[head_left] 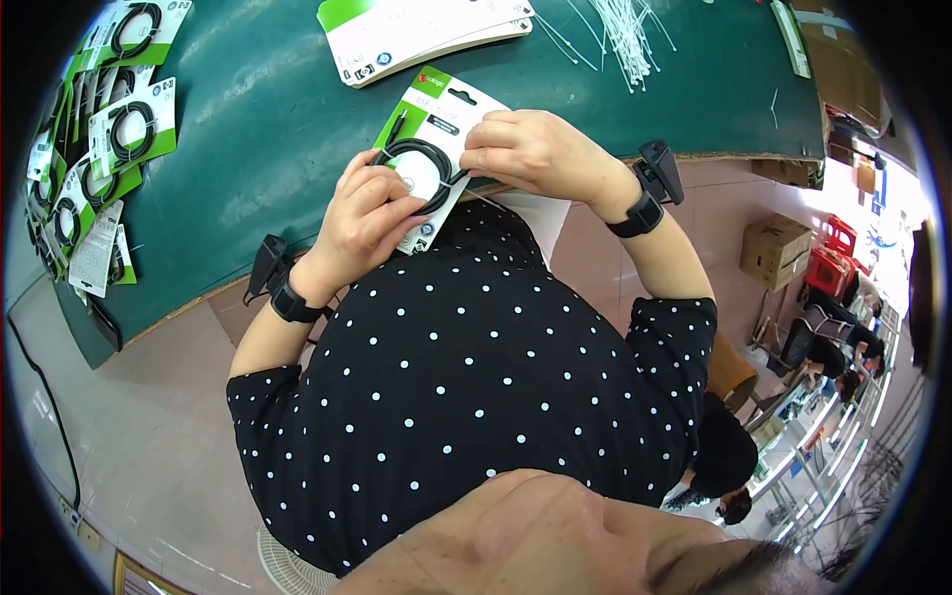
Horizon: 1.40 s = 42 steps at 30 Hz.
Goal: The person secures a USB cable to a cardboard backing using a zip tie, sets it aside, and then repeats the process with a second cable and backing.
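A black cable [421, 146], wound in a coil, lies against a green and white backing card [424, 91] at the table's near edge, close to my body. My left hand [369, 210] is closed round the left side of the coil and presses it to the card. At the coil's right side, my right hand [531, 154] is closed in a pinch by the card's edge. What its fingertips hold is hidden behind them. One plug end of the cable points up toward the top of the card.
A stack of backing cards [431, 45] lies beyond my hands on the green table [248, 129]. White cable ties [625, 45] are spread to its right. Carded cables [134, 131] pile up at the far left. A cardboard box [776, 251] stands on the floor at right, with people beyond.
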Tool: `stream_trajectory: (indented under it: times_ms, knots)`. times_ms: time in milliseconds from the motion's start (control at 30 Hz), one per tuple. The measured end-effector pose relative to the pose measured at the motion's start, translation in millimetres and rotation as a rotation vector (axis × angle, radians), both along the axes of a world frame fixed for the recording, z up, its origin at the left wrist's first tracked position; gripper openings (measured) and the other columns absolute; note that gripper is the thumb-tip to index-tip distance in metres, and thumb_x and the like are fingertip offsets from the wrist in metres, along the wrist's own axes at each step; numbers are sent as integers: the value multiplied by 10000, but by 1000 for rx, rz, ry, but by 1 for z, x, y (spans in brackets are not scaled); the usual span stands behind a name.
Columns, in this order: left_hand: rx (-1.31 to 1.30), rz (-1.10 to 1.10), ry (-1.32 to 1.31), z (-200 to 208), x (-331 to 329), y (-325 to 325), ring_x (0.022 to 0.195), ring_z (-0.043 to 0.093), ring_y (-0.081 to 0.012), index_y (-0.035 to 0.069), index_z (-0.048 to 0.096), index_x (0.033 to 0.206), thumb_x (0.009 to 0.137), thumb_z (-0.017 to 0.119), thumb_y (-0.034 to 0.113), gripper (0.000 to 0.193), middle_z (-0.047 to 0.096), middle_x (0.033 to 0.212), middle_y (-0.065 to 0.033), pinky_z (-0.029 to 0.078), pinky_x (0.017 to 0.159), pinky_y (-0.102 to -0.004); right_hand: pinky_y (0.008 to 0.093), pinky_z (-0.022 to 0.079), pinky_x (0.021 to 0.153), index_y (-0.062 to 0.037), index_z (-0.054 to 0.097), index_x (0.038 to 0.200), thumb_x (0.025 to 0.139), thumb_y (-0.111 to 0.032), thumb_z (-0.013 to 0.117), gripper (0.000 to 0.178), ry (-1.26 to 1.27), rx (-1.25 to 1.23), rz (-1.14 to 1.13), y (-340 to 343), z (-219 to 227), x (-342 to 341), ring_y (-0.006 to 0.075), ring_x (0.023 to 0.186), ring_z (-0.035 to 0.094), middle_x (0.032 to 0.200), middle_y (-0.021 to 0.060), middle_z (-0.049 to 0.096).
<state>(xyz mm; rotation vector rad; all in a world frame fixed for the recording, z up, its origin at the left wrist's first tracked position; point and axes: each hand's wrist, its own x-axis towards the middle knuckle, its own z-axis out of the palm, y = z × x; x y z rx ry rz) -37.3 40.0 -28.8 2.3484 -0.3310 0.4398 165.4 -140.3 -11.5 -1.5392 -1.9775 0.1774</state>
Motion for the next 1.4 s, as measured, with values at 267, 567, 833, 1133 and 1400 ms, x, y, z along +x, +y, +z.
stream_trajectory:
  times_ms: [267,567,833,1133,1400]
  knots:
    - [-41,-11,-6,-4,-5,-1,918,585,-236,75,682,939,708,781,128,257,588,884,-39,412,990,-517,344,516,667,-65,645,905,791,-116,682,131,101,-82,-38,-5,-2,-8,228,816,616,884,42,603]
    - [37,-22,81,9,-6,1,980,600,-224,85,686,991,692,788,166,326,605,923,-31,381,1024,-533,345,504,664,-67,661,919,765,-92,712,165,141,-42,-158,-12,-6,-13,238,790,600,896,39,611]
    - [36,120,-73,-7,-5,-9,891,625,-224,92,698,958,682,792,142,296,635,903,-26,410,952,-481,333,482,643,-58,674,937,724,-78,764,232,319,118,-483,-20,-8,-61,244,757,584,880,67,604]
    - [25,141,-50,-1,9,-15,896,611,-216,88,694,903,687,787,132,240,625,887,-25,443,862,-418,340,474,607,-49,660,934,725,-114,778,249,247,9,-485,-20,-17,-70,244,733,577,798,66,565]
    - [105,101,-71,-2,7,-16,898,605,-238,66,689,907,657,800,113,277,601,869,-40,460,815,-414,338,470,579,-48,657,920,734,-115,768,226,183,41,-402,-25,-19,-61,230,707,572,786,58,557]
